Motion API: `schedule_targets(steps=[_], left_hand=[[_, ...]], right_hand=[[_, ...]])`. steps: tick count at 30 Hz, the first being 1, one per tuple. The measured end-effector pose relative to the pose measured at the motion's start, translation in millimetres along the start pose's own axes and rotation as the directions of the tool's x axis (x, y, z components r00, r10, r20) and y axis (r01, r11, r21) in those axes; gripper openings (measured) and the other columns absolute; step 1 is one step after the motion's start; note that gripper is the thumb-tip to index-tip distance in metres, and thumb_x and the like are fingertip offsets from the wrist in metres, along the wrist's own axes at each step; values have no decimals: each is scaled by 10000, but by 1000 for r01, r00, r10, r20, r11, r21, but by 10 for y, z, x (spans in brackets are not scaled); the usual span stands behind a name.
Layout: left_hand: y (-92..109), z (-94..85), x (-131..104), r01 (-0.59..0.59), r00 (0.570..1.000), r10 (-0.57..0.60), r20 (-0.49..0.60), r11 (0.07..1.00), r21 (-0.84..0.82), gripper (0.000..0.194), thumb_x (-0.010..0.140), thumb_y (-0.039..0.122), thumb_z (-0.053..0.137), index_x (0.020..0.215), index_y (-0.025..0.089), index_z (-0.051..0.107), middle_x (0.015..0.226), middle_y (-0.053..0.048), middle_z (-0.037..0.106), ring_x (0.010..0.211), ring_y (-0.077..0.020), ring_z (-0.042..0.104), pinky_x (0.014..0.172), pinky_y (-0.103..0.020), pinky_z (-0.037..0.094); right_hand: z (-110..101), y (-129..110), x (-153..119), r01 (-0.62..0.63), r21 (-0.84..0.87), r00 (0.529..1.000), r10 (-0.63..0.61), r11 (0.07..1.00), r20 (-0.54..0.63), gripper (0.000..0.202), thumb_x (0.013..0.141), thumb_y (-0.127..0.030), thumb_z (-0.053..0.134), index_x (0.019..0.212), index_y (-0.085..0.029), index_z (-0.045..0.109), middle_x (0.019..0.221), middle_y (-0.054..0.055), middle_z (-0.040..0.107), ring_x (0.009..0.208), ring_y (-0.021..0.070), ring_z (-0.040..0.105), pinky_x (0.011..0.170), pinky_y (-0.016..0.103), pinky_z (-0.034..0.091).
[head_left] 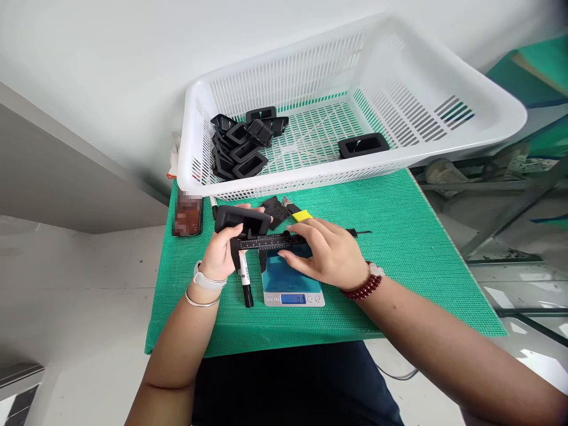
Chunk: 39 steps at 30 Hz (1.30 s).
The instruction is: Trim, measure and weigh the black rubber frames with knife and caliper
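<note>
Close to the middle of the table, my left hand [217, 251] grips a black plastic frame [224, 218] with a rectangular opening, thumb on its near side. My right hand [331, 251] is closed round a black vernier caliper [270, 242], whose jaws point left and are spread apart. The caliper's upper side lies close against the frame; whether they touch I cannot tell. Beneath the caliper and my right hand is a small digital scale [290, 278] with a blue plate and a lit display. A white and black marker [245, 284] lies left of the scale.
A big white basket [275, 183] stands at the back, with several black frames [242, 145] piled at its left and another frame [364, 144] at its right. A phone [189, 216], a dark cloth-like scrap [276, 212] and a yellow-handled knife [300, 214] lie on the green-covered table [390, 207].
</note>
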<state>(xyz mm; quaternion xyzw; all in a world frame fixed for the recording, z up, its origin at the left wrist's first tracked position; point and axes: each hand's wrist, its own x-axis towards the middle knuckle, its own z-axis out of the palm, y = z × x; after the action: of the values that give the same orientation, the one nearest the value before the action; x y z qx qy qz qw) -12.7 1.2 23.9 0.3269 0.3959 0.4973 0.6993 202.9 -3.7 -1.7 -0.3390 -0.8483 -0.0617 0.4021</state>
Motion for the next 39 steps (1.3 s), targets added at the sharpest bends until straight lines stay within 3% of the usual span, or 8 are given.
schedule_targets(steps=[5, 10, 16, 21, 29, 39], left_hand=[[0, 18, 3, -60, 997, 59, -57, 998, -11, 264, 767, 186, 646, 1018, 266, 656, 1161, -19, 724, 1177, -280, 664, 918, -412, 593], [5, 31, 14, -63, 994, 59, -87, 997, -44, 252, 747, 152, 657, 982, 244, 656, 1107, 1, 734, 1128, -261, 691, 926, -396, 598], [20, -24, 29, -113, 987, 109, -123, 993, -32, 231, 761, 157, 646, 963, 266, 673, 1128, 4, 734, 1182, -272, 666, 945, -386, 596], [9, -69, 38, -169, 976, 167, -140, 986, 2, 227, 775, 159, 645, 968, 275, 674, 1173, 9, 720, 1224, -278, 640, 953, -403, 596], [4, -98, 62, -230, 966, 232, -115, 973, 32, 227, 790, 157, 633, 984, 270, 663, 1238, -12, 689, 1235, -293, 625, 939, -408, 599], [-3, -36, 42, -245, 961, 246, -123, 969, 27, 238, 786, 144, 627, 1000, 249, 638, 1182, -12, 704, 1163, -275, 665, 901, -398, 596]], right_hand=[[17, 11, -1, -16, -4, 999, 16, 1000, 42, 354, 923, -396, 607, 1136, -131, 505, 906, 110, 664, 786, 211, 637, 647, 331, 549], [-20, 25, 20, -28, -34, 999, 30, 999, 45, 314, 923, -401, 610, 1088, -141, 545, 909, 98, 679, 803, 205, 629, 674, 325, 507], [-54, 84, 14, -192, -275, 976, 213, 942, 49, 470, 899, -604, 550, 980, -148, 635, 709, 40, 647, 704, 219, 546, 687, 361, 373], [-39, 126, -8, -301, -369, 924, 365, 879, 115, 603, 891, -714, 427, 922, -159, 662, 749, 74, 634, 761, 247, 501, 741, 372, 321], [-28, 132, -1, -354, -354, 890, 428, 866, 157, 652, 854, -779, 404, 832, -173, 643, 757, 82, 598, 781, 251, 471, 739, 371, 316], [5, 148, -26, -376, -309, 884, 438, 873, 161, 671, 808, -777, 506, 958, -144, 671, 862, 106, 616, 833, 269, 493, 766, 394, 399]])
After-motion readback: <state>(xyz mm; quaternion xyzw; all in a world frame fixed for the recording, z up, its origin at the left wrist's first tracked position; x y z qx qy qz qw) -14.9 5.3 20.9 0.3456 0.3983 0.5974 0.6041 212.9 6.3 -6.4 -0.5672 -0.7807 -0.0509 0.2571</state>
